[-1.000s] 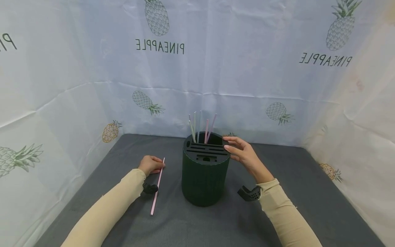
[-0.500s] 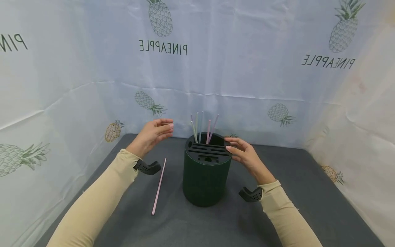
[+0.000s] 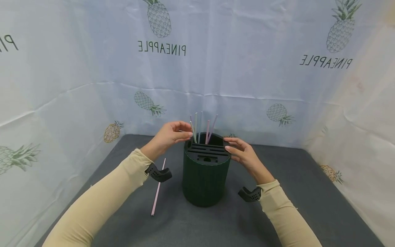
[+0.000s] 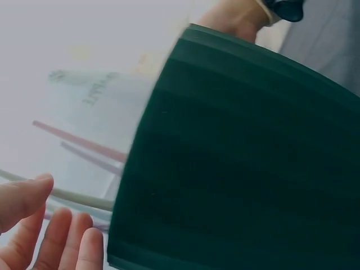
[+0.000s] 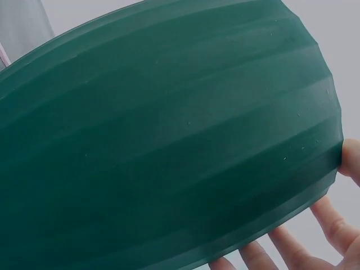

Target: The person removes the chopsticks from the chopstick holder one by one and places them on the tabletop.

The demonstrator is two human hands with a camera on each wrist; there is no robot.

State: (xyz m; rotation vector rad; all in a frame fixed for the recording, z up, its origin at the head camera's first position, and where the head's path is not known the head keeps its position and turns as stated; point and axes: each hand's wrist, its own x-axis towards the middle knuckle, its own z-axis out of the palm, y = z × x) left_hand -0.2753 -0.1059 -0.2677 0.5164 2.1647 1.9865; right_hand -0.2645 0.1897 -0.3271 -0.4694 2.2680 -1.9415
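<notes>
A dark green round utensil holder (image 3: 205, 181) stands upright, its black top cut with slots and an open compartment at the back. Several thin pastel chopsticks rise from that compartment, among them a pale green chopstick (image 3: 193, 131) and a pink chopstick (image 3: 207, 132). My left hand (image 3: 171, 135) is at the left rim, thumb and fingertips right beside the pale green chopstick; in the left wrist view, the thumb overlaps it. My right hand (image 3: 243, 154) holds the holder's right rim, thumb (image 5: 351, 160) at the top edge and fingers around the side.
Another pink chopstick (image 3: 156, 199) lies on the dark grey tablecloth (image 3: 132, 219), left of the holder and partly under my left wrist's black camera (image 3: 158, 173). A white curtain (image 3: 234, 79) printed with pineapples hangs behind and at both sides.
My left hand has left the pink chopstick on the table, risen, and moved right to the chopsticks in the holder. My right hand has stayed on the rim.
</notes>
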